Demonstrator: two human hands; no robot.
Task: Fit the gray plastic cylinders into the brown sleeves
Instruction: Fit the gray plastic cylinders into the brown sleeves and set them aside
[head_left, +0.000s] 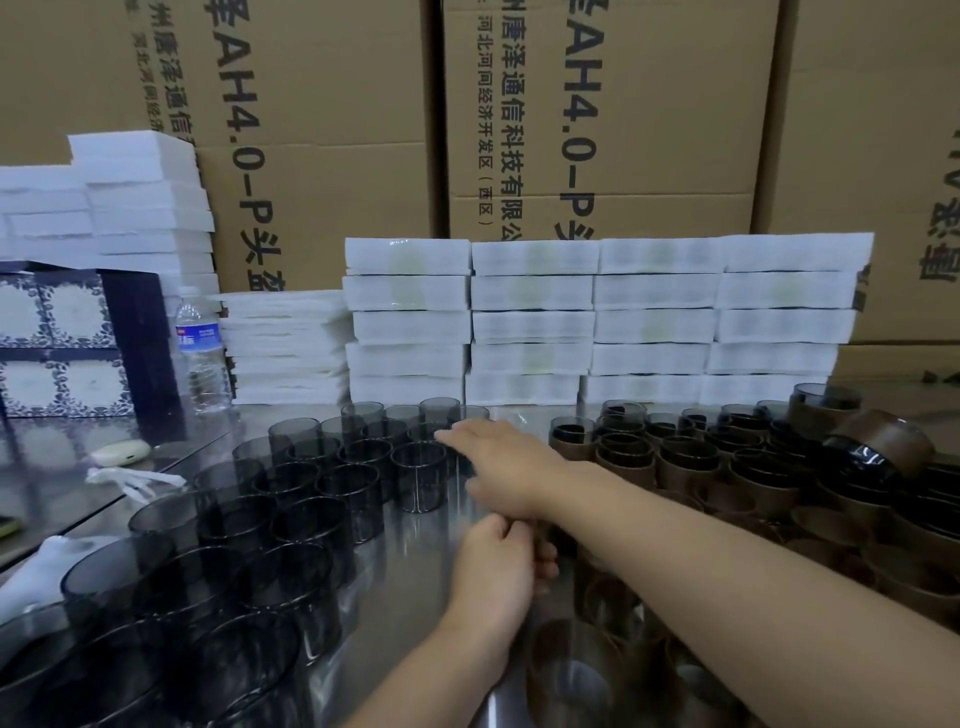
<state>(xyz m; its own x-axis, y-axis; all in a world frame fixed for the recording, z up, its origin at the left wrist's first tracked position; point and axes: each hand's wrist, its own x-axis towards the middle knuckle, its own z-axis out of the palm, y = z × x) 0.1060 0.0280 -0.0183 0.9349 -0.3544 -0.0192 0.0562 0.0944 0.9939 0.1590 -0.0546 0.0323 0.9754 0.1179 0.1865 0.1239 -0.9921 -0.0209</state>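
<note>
Gray cylinders (291, 519) stand open-mouthed in close rows across the left half of the steel counter (415, 561), dozens of them not yet fitted. On the right, a crowd of finished pieces (675, 457) shows dark cylinders already seated in brown sleeves, a few stacked on top of the others. Empty brown sleeves (571, 670) wait in the near right corner.

The worker's right hand (498, 462) crosses over to the bare rows, its grip spread and fingers straight, the fingertips (452, 436) at the rim of the nearest cylinder (420, 475). The left hand (493, 566) sits just below that forearm, its grip curled round something dark and mostly hidden, seemingly a sleeve.

By the look of both piles, the job is roughly half done. White foam packs (597, 312) and cardboard cartons (337, 104) line the back.
</note>
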